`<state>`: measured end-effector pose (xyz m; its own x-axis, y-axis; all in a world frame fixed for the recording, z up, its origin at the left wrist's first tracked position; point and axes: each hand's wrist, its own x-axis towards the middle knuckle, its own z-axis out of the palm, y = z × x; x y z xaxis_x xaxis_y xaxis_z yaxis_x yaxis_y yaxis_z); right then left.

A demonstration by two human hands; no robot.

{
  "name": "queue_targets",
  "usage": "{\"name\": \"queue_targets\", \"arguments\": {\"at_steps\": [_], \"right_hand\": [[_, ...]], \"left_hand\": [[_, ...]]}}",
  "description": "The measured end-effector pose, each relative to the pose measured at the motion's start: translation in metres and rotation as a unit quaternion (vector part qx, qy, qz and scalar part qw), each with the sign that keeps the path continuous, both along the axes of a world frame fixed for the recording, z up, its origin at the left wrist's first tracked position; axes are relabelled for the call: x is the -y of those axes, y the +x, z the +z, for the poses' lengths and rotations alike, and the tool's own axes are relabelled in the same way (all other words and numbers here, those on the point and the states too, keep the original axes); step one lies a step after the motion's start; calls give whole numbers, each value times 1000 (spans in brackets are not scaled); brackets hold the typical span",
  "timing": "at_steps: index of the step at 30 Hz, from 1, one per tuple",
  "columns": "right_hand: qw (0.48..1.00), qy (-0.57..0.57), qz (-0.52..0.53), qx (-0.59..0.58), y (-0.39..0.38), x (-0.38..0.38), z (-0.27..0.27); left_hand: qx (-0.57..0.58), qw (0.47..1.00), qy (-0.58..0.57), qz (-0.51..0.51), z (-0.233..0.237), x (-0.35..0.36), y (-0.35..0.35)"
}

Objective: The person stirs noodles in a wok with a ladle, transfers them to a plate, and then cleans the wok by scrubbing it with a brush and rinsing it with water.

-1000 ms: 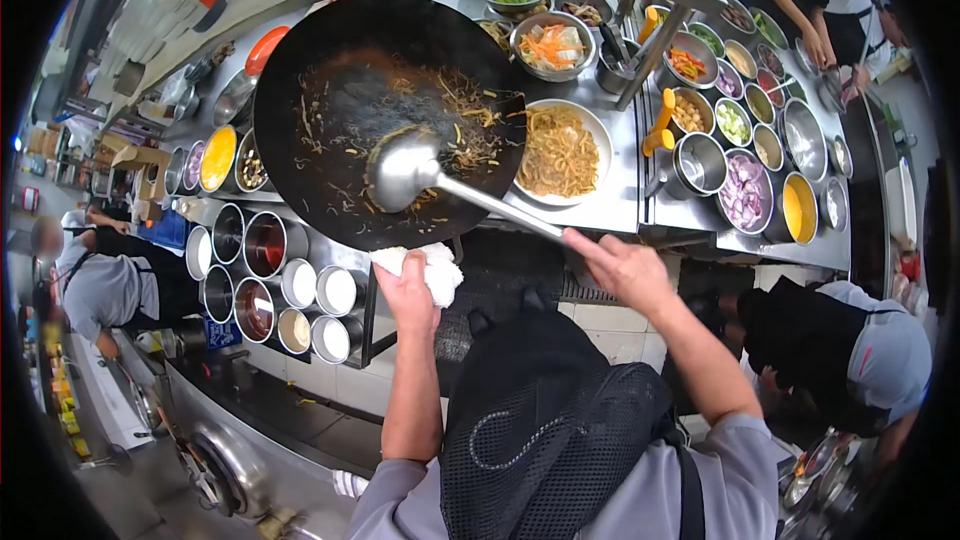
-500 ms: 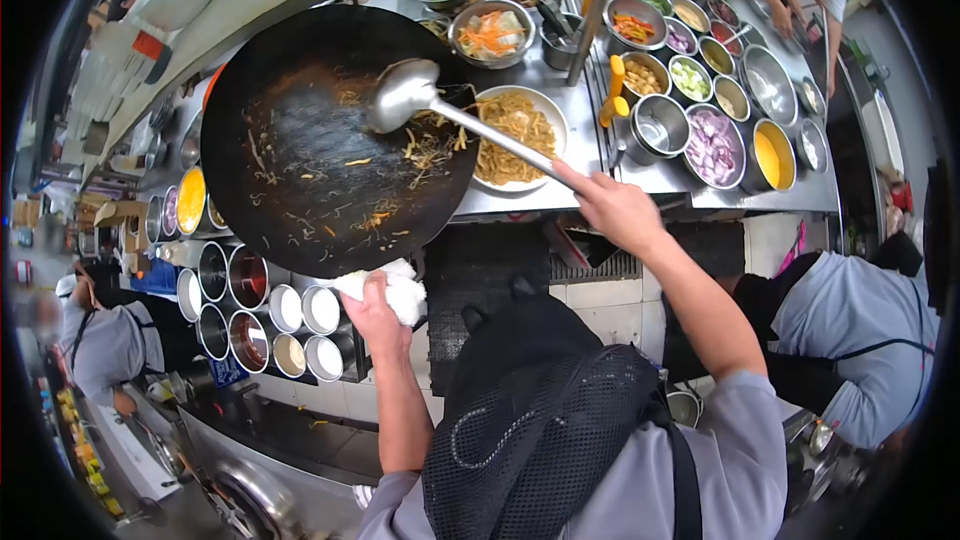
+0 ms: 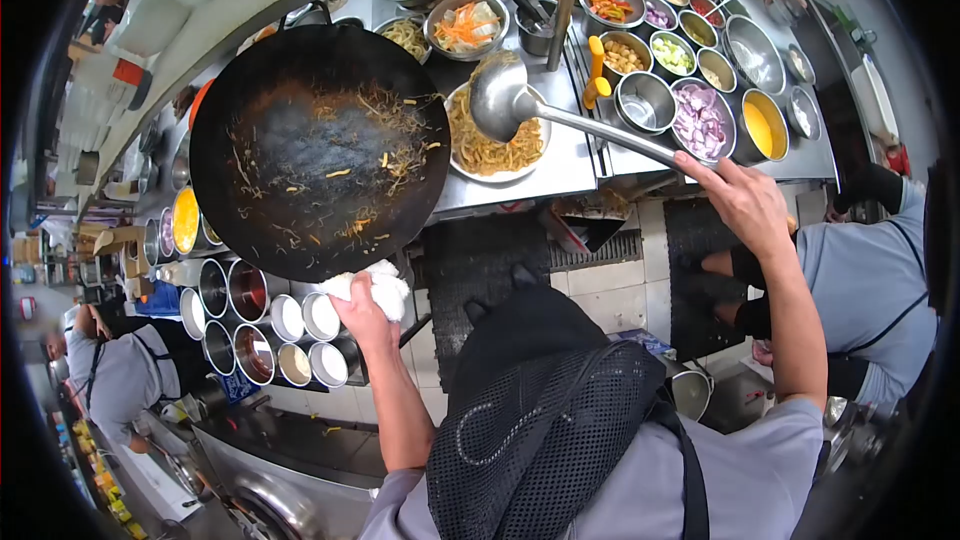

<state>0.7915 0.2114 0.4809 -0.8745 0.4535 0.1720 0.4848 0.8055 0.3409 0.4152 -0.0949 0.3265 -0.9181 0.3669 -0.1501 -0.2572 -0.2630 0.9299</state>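
A folded white cloth (image 3: 378,292) is bunched in my left hand (image 3: 363,318), pressed to the near rim of a large black wok (image 3: 325,185). Brown noodle scraps cling to the wok's inside. My right hand (image 3: 742,202) grips a long-handled metal ladle (image 3: 598,130) near the end of its handle, index finger stretched along it. The ladle's bowl hangs over a white plate (image 3: 543,152) heaped with brown noodles (image 3: 492,147), hiding part of them. The wok's right edge lies close to that plate.
Metal bowls of cut ingredients crowd the counter at the right, among them red onion (image 3: 700,120) and a yellow liquid (image 3: 764,126). Round seasoning containers (image 3: 248,290) sit below the wok. A co-worker (image 3: 858,280) stoops at the right; another person (image 3: 125,360) stands at the left.
The ladle has moved right, from over the wok to above the noodle plate, as my right hand drew back rightward. The wok has shifted slightly left, uncovering more of the plate.
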Motion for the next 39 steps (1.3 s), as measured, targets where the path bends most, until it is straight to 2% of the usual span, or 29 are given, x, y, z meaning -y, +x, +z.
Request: {"name": "queue_targets", "arguments": {"at_steps": [5, 10, 13, 19, 23, 25, 27, 30, 31, 32, 33, 35, 36, 39], "right_hand": [[996, -56, -9, -74, -37, 11, -22], [993, -8, 49, -111, -98, -5, -68], [997, 15, 39, -62, -71, -13, -55], [999, 34, 2, -30, 7, -10, -15], [997, 4, -11, -75, 22, -7, -28], [988, -27, 27, -151, 4, 4, -42], [976, -82, 48, -196, -21, 22, -70], [943, -160, 146, -251, -70, 59, -133], [935, -177, 166, -257, -88, 76, -153], [919, -200, 207, -268, -105, 92, -164], [910, -234, 227, -258, -116, 106, -166], [884, -284, 268, -256, -139, 131, -153], [869, -305, 297, -251, -149, 143, -148], [824, -369, 394, -172, -174, 172, -127]], "left_hand": [[-8, 999, -9, 35, 0, 6, 5], [5, 999, -20, 48, 21, 15, 24], [4, 1000, -16, 22, 22, 23, 26], [1, 999, 1, 42, 17, 23, 27], [26, 996, -23, 83, 32, 21, 42], [79, 993, -5, 90, 30, 37, 42], [136, 989, 34, 39, 23, 69, 41], [203, 971, 109, 63, 24, 100, 60], [218, 959, 121, 132, 41, 94, 78], [216, 959, 114, 141, 37, 107, 86], [212, 959, 109, 151, 32, 130, 99], [235, 954, 171, 77, 11, 193, 120], [166, 976, 31, 136, 0, 219, 139], [224, 938, 55, 259, 6, 252, 188]]}}
